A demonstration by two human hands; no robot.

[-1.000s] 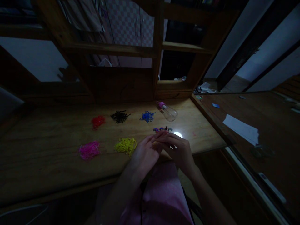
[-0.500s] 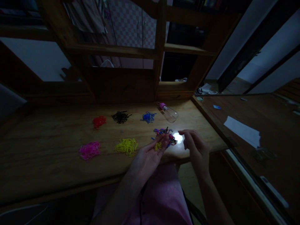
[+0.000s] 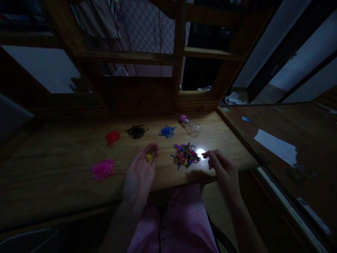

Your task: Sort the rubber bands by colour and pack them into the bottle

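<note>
My left hand (image 3: 140, 170) is palm up over the table and holds a few yellow rubber bands (image 3: 149, 158) in its cupped palm. It hides the spot where the yellow pile lies. Right of it is a mixed heap of coloured rubber bands (image 3: 185, 155). My right hand (image 3: 222, 166) hovers just beyond that heap's right edge, fingers loosely bent, thumb and index apart, with nothing visible between them. Sorted piles surround the left hand: pink bands (image 3: 102, 169), red bands (image 3: 112, 137), black bands (image 3: 137, 131) and blue bands (image 3: 167, 131).
A clear bottle with a pink cap (image 3: 192, 128) lies behind the mixed heap. The wooden table (image 3: 52, 175) meets a shelf frame (image 3: 137, 96) at the back. To the right, a lower brown surface bears white paper (image 3: 275, 146) and a small blue card (image 3: 245, 119).
My left hand has moved left, from over the mixed heap to over the yellow pile, carrying the yellow rubber bands. The heap now shows fully. My right hand has barely shifted.
</note>
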